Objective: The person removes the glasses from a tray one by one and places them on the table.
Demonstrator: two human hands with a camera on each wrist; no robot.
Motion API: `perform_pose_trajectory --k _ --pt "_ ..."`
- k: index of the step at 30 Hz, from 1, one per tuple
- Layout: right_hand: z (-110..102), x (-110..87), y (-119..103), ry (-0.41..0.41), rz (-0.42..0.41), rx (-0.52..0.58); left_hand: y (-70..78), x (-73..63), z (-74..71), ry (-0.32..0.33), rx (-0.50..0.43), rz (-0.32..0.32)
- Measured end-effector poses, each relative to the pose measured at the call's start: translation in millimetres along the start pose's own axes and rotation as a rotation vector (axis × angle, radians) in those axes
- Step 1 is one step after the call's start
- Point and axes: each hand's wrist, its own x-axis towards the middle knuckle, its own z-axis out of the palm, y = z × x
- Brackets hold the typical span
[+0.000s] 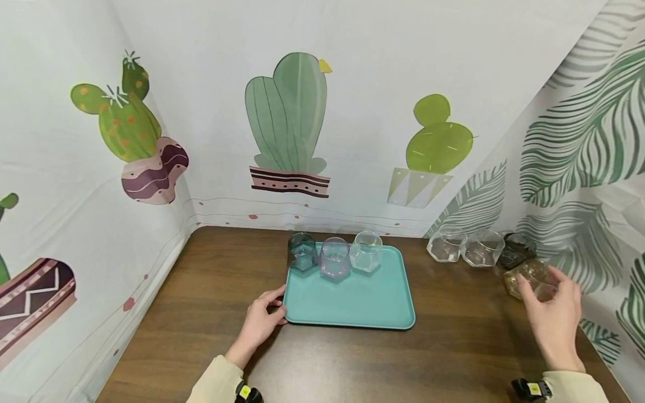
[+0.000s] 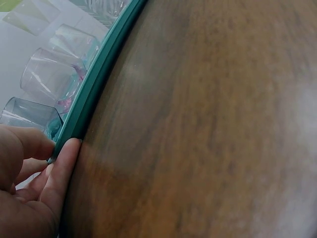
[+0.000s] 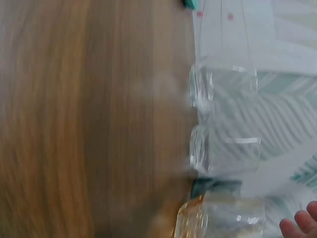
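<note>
My left hand [image 1: 259, 322] pinches the near left corner of a turquoise tray [image 1: 347, 305]; the left wrist view shows fingers on both sides of its rim [image 2: 74, 121]. Along the tray's far side stand a dark grey-blue glass [image 1: 302, 253], a pinkish-purple glass [image 1: 335, 258] and a clear glass [image 1: 366, 252]. My right hand [image 1: 556, 313] is at an amber glass [image 1: 521, 280] on the right, thumb and fingers spread about it. In the right wrist view its fingertips [image 3: 297, 223] are apart from that amber glass [image 3: 218, 218].
Behind the amber glass, a black glass [image 1: 516, 250] and two clear glasses, one in the middle [image 1: 482, 249] and one leftmost [image 1: 447, 244], form a row by the back wall. Printed cloth [image 1: 363, 129] hangs behind the brown wooden table [image 1: 453, 324].
</note>
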Motion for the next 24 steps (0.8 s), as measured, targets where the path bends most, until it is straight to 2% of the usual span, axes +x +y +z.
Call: perform_pose_trajectory --k 24 --pt "47 -50.0 -63 -0.216 -0.153 0.155 -1.6 0.6 0.7 -0.001 -0.003 0.0"
